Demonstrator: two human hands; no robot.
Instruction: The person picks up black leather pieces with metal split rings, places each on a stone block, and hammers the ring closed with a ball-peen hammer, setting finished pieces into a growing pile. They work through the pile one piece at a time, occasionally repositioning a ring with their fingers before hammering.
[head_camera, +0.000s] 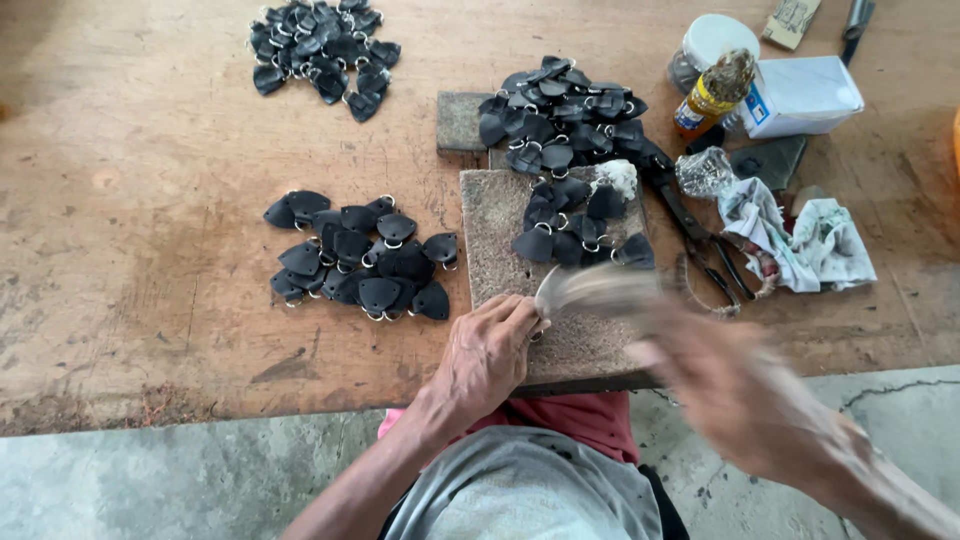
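My left hand (487, 352) is pressed down on a rough stone block (500, 215), with its fingers pinched together on something small at the tips. I cannot see what that small thing is, because the fingers hide it. My right hand (715, 385) is just to the right of it and is all blurry, so it is moving fast. It is closed around a tool (595, 290) whose pale blurred end sits right above the left fingertips, so I think the left hand is holding the small thing steady for a hit. Just past my left hand, on the far part of the block, lies a heap of black leather tabs with metal rings (575, 225). A second pile of tabs (360, 260) sits to the left of that hand on the wooden surface (150, 200), near enough to reach. A third pile (322, 45) is farther off. Past my right hand I see black pliers (700, 235), crumpled rags (800, 240) and a small bottle (710, 95).
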